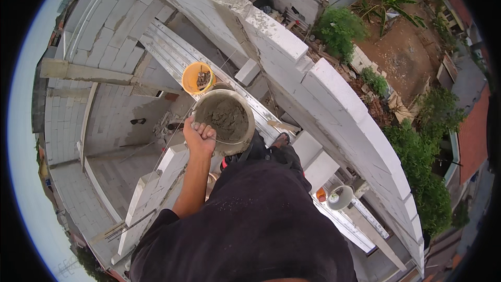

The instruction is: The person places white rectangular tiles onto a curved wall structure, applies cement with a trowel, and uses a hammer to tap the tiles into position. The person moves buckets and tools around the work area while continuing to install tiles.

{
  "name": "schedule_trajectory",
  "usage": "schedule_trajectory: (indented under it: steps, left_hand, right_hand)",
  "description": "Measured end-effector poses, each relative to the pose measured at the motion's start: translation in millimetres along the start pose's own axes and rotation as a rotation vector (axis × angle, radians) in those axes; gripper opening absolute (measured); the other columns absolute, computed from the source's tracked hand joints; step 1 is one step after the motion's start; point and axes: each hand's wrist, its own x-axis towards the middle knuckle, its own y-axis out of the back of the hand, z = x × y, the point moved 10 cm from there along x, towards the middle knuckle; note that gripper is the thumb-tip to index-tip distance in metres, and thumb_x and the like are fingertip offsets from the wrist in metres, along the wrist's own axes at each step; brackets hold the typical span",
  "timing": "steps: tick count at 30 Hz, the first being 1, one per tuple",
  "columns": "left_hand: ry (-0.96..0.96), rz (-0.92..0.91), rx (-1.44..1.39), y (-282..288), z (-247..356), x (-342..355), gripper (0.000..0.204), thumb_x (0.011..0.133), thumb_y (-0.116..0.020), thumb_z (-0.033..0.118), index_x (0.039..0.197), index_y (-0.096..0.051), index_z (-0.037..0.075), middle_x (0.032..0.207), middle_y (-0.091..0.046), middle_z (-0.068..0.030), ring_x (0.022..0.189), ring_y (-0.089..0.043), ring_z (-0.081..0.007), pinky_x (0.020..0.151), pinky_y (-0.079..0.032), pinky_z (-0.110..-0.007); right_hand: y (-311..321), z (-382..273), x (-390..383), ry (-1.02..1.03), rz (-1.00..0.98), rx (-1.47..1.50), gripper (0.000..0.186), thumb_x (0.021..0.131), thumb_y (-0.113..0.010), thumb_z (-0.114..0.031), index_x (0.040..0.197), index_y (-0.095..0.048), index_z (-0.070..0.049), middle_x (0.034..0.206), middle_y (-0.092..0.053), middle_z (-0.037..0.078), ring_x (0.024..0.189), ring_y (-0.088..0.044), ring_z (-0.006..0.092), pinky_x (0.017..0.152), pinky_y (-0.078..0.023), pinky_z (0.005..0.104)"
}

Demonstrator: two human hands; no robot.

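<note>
My left hand (199,136) is closed in a fist at the near left side of a grey, mortar-caked bucket (252,125), gripping what looks like its thin wire handle. Wet grey mortar (224,117) fills much of the bucket, which is held in front of my body. Just beyond stands a yellow bucket (187,81) with tools or scraps inside, on a ribbed metal plank. Part of another round container shows between the two buckets. My right hand is out of sight.
The metal plank walkway (169,52) runs high above lower rooms. Along its right stands a white block wall (344,102). Loose white blocks (319,169) lie by my sandalled foot (282,140); a whitish bucket (340,198) sits behind them. A wooden beam (86,70) spans the left.
</note>
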Motion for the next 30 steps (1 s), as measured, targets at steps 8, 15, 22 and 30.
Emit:
schedule_trajectory:
  steps: [8,15,22,30]
  left_hand:
    - [-0.099,0.221,-0.228,119.0,32.6,17.9,0.047,0.095,-0.065,0.030,0.061,-0.034,0.019,0.054,-0.024,0.0048,0.046,-0.023,-0.0120,0.048,-0.027,-0.030]
    - [-0.160,0.362,-0.294,175.2,55.7,29.9,0.048,0.094,-0.066,0.030,0.061,-0.033,0.020,0.054,-0.024,0.0046,0.047,-0.023,-0.0119,0.049,-0.027,-0.031]
    - [-0.162,0.455,-0.387,217.0,78.4,47.1,0.047,0.093,-0.068,0.029,0.062,-0.033,0.021,0.056,-0.023,0.0043,0.048,-0.022,-0.0124,0.050,-0.026,-0.031]
    - [-0.213,0.537,-0.494,258.2,77.0,41.4,0.045,0.093,-0.069,0.030,0.066,-0.033,0.020,0.059,-0.025,0.0041,0.049,-0.024,-0.0122,0.052,-0.027,-0.031]
  right_hand:
    - [129.1,-119.5,-62.5,0.042,0.182,-0.390,0.054,0.102,-0.056,-0.023,0.151,-0.047,-0.003,0.103,-0.071,0.013,0.088,-0.073,0.0252,0.075,-0.061,0.0390]
    - [64.2,-223.0,-77.6,0.121,0.111,-0.638,0.055,0.103,-0.053,-0.016,0.155,-0.043,-0.001,0.105,-0.072,0.016,0.090,-0.075,0.0263,0.074,-0.062,0.0371]
    - [-140.8,-260.4,-66.8,0.204,-0.076,-0.849,0.059,0.105,-0.055,-0.020,0.158,-0.039,-0.002,0.118,-0.071,0.019,0.097,-0.074,0.0270,0.074,-0.060,0.0357]
    - [-160.8,-266.8,-36.7,0.080,-0.117,-1.094,0.057,0.105,-0.057,-0.022,0.157,-0.042,-0.004,0.120,-0.071,0.021,0.100,-0.074,0.0295,0.079,-0.062,0.0420]
